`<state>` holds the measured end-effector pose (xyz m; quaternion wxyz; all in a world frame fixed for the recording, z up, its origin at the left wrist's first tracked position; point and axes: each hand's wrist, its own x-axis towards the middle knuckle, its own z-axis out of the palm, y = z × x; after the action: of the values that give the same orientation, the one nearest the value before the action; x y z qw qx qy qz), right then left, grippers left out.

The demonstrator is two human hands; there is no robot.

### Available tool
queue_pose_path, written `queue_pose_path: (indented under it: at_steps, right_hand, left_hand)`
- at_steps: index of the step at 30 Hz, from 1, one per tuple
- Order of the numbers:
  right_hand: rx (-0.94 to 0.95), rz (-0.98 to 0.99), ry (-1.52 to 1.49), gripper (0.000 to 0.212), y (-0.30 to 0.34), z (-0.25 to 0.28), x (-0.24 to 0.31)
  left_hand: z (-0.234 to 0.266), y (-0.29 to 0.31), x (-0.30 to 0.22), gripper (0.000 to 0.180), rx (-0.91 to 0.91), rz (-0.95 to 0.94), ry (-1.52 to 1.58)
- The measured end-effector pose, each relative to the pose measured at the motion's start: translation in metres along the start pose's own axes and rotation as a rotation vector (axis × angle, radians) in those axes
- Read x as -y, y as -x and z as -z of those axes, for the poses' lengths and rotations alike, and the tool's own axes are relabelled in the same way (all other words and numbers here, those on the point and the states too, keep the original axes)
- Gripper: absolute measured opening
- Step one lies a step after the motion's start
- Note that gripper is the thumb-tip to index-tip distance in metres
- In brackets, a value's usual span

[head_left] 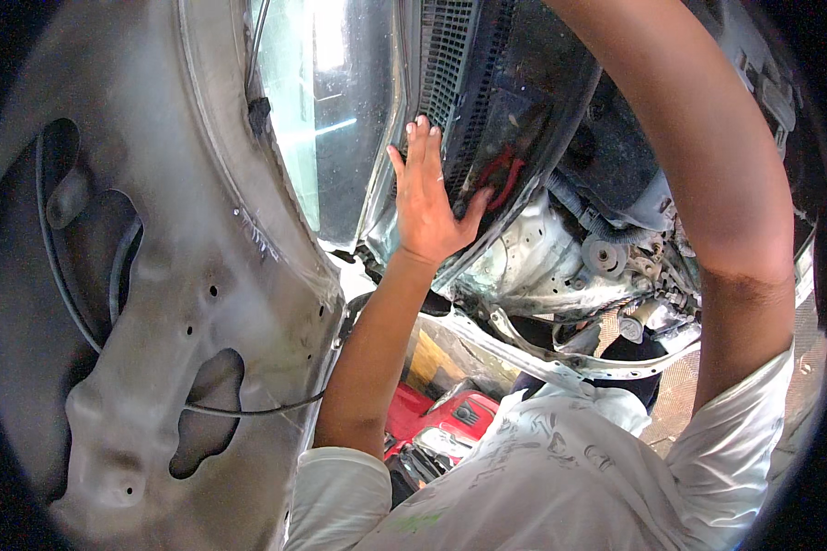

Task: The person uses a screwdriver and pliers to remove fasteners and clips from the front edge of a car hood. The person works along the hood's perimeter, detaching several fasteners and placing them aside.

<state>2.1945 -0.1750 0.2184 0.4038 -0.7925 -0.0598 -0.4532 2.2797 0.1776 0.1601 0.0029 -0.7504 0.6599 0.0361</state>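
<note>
My left hand (429,197) lies with its fingers stretched out on the black cowl panel (487,96), beside the base of the windshield (354,119). Its fingertips reach the panel's slotted grille (446,64), and nothing is gripped in it. Next to the thumb is a tool with red handles (504,174), perhaps pliers; its far end is hard to make out. My right arm (717,138) stretches up across the engine bay and leaves the picture at the top, so the right hand is out of sight.
A stripped grey door panel (276,303) with cutouts and a loose cable (248,411) fills the left side. To the right lies the open engine bay (606,257) with hoses and metal parts. Below, a red object (409,413) shows between the car and my shirt.
</note>
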Motion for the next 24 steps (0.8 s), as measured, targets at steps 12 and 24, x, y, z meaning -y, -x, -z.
queue_pose_path:
  at_steps: [12,24]
  right_hand:
    - [-0.19,0.327,0.067,0.025,-0.019,-0.032,-0.039]
    - [0.343,-0.094,0.138,0.031,-0.029,0.014,-0.002]
  left_hand:
    - [-0.006,-0.004,0.006,0.099,-0.053,-0.055,0.041]
    - [-0.005,-0.004,0.005,0.101,-0.03,-0.065,0.028]
